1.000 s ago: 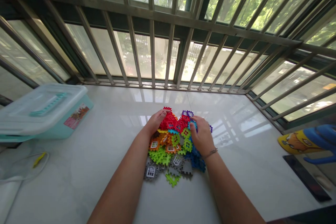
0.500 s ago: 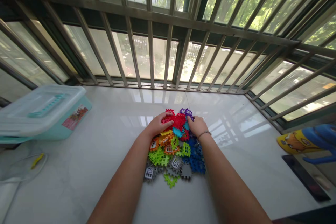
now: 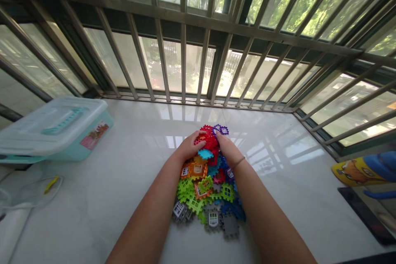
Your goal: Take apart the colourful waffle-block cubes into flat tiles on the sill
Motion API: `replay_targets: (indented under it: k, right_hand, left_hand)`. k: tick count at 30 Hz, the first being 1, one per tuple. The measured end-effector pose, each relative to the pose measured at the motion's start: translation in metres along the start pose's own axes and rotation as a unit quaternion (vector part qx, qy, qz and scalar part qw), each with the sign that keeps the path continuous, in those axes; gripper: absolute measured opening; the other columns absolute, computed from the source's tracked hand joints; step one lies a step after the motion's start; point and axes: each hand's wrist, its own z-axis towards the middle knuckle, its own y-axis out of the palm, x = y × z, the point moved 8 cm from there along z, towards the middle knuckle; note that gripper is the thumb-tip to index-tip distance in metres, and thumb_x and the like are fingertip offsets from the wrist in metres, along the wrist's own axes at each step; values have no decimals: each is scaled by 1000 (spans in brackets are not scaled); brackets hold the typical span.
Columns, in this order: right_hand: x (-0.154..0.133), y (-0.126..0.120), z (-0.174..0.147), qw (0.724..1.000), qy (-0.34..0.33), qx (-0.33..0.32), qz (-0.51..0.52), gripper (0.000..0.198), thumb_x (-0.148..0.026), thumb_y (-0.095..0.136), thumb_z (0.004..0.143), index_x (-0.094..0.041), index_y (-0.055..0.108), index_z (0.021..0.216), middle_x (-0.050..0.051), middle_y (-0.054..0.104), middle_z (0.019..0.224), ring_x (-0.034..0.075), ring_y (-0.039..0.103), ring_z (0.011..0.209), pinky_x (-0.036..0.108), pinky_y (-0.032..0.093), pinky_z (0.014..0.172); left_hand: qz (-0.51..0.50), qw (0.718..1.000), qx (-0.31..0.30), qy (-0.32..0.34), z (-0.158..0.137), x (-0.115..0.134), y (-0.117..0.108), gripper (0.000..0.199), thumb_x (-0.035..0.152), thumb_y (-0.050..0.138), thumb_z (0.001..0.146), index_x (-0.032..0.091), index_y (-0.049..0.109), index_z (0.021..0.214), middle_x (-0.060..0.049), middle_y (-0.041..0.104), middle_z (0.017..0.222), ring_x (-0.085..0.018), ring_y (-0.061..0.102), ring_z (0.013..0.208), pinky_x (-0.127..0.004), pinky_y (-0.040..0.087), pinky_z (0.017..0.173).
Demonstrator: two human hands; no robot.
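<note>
A heap of plastic interlocking building tiles lies in front of me on the white surface. My left hand (image 3: 189, 147) is closed around the left side of the red tiles (image 3: 210, 140), thumb and fingers curved over them. From the right, my right hand (image 3: 228, 149) presses against the same red group, its fingertips beside the purple tiles (image 3: 224, 130); most of its fingers are hidden. A light blue tile (image 3: 205, 154) juts out below the red ones. Nearer me are orange tiles (image 3: 198, 169), lime green tiles (image 3: 185, 187), grey tiles (image 3: 230, 225) and dark blue tiles (image 3: 236, 208).
A teal storage box (image 3: 71, 150) with a clear lid stands at the left, near a white cable and a yellow strip (image 3: 51, 184). On the right are a yellow and blue cartoon bottle (image 3: 355, 170) and a dark flat object (image 3: 365, 214). Metal window bars (image 3: 198, 18) edge the back.
My right hand has moved in towards my left, and the red tiles are bunched between them. The lower tiles have shifted and spread towards me. The view has tilted slightly.
</note>
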Motion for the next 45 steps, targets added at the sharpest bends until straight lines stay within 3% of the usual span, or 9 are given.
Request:
replay_targets:
  k: [4, 10, 18, 22, 25, 30, 33, 40, 45]
  right_hand:
    - [-22, 0, -14, 998, 0, 6, 62, 67, -72, 32, 109, -23, 76, 117, 9, 80, 114, 28, 73, 108, 42, 57, 98]
    - [-68, -14, -53, 983, -166, -60, 53, 49, -60, 42, 114, -27, 75, 127, 7, 78, 129, 26, 71, 122, 41, 53, 108]
    - [-16, -56, -111, 983, -180, 33, 18, 36, -51, 47, 114, -28, 75, 119, 9, 74, 132, 27, 66, 130, 45, 50, 116]
    - [27, -73, -78, 992, -91, 73, -40, 48, -58, 41, 113, -23, 73, 123, 13, 72, 132, 28, 67, 125, 42, 56, 106]
    - [41, -75, -24, 989, -22, 38, -139, 55, -53, 38, 112, -15, 68, 137, 19, 68, 141, 28, 63, 134, 43, 48, 119]
    - [32, -57, 66, 984, 8, -20, -179, 61, -50, 42, 112, -8, 59, 152, 24, 57, 159, 33, 53, 149, 45, 37, 127]
    - [22, -26, 95, 978, 5, -71, -195, 58, -48, 44, 113, -10, 60, 153, 24, 55, 163, 33, 53, 151, 46, 37, 127]
    - [-18, 42, 88, 964, -95, -175, -177, 36, -42, 50, 114, -22, 76, 127, 13, 72, 145, 27, 55, 148, 44, 33, 129]
    - [-33, 43, 71, 968, -88, -193, -138, 61, -54, 30, 117, -21, 81, 118, 16, 78, 133, 31, 70, 129, 43, 48, 116]
  left_hand:
    - [-76, 997, 21, 5, 4, -9, -4, 47, 41, 61, 98, 26, 67, 142, -6, 72, 148, -31, 63, 141, -48, 45, 126]
    - [-131, 990, 46, -29, 4, -7, -16, 42, 47, 55, 99, 21, 78, 121, -7, 81, 128, -30, 70, 128, -45, 50, 119]
    - [-136, 984, 99, -57, -3, -12, -24, 46, 62, 67, 94, 21, 86, 92, -6, 84, 109, -31, 75, 113, -40, 55, 106]
    - [-135, 983, 104, -62, -4, -15, -23, 48, 66, 69, 92, 21, 75, 78, -4, 79, 87, -25, 73, 91, -36, 58, 88]
    - [-146, 982, 106, -53, -4, -15, -21, 45, 67, 69, 92, 22, 66, 87, -2, 75, 86, -21, 69, 82, -33, 58, 79]
    - [-121, 988, 89, -27, -2, -11, -16, 48, 60, 71, 92, 24, 65, 123, -3, 73, 101, -21, 70, 93, -36, 59, 89]
    - [-61, 995, 76, -3, -1, -4, -15, 43, 54, 68, 96, 24, 72, 127, -7, 71, 111, -23, 71, 104, -39, 59, 98]
    - [0, 995, 98, 30, 3, -1, -15, 40, 40, 70, 93, 25, 71, 130, -11, 64, 146, -29, 62, 137, -45, 54, 115]
    - [-7, 996, 83, 19, 2, -1, -11, 52, 39, 71, 95, 24, 62, 143, -11, 70, 143, -30, 67, 133, -47, 51, 119]
